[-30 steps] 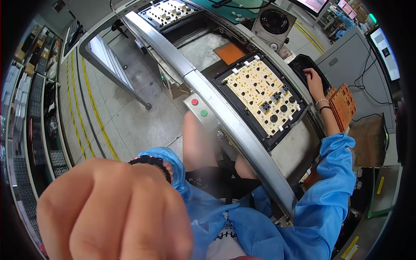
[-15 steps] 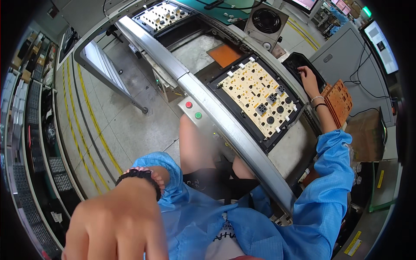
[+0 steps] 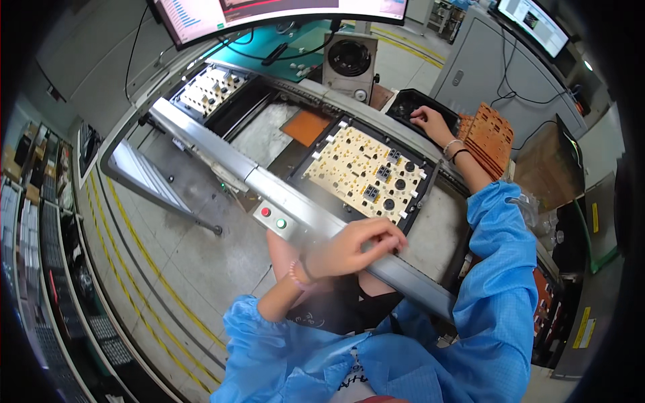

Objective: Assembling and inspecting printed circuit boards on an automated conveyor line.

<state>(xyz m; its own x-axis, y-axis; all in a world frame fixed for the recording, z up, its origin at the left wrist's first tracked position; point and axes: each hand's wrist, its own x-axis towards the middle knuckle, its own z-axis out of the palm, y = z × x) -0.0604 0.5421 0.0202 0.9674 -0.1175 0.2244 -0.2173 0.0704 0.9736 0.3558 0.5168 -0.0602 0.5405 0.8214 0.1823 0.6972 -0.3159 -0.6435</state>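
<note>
My right hand [image 3: 432,125] reaches over a black bin [image 3: 403,101] beyond the conveyor, fingertips pinched together; whatever they hold, if anything, is too small to make out. Above the near metal rail [image 3: 295,195], my left hand [image 3: 359,247] has its fingers curled in toward the thumb, and their contents are hidden. Just beyond it lies a cream circuit board [image 3: 356,168] in a black carrier frame [image 3: 306,163]. Black round parts [image 3: 388,204] and dark square connectors [image 3: 383,173] stand on the board's right part.
Orange perforated plates [image 3: 489,138] stand beside my right forearm. A second populated board [image 3: 209,91] sits farther left on the conveyor, with an orange sheet [image 3: 304,127] between. A fan unit [image 3: 351,60] and a monitor [image 3: 282,13] are behind. A button box [image 3: 274,220] hangs off the rail.
My left hand has moved from close to my head, at the lower left, out to the rail beside the board. My right hand stays at the black bin. The view has tilted up, showing the monitor.
</note>
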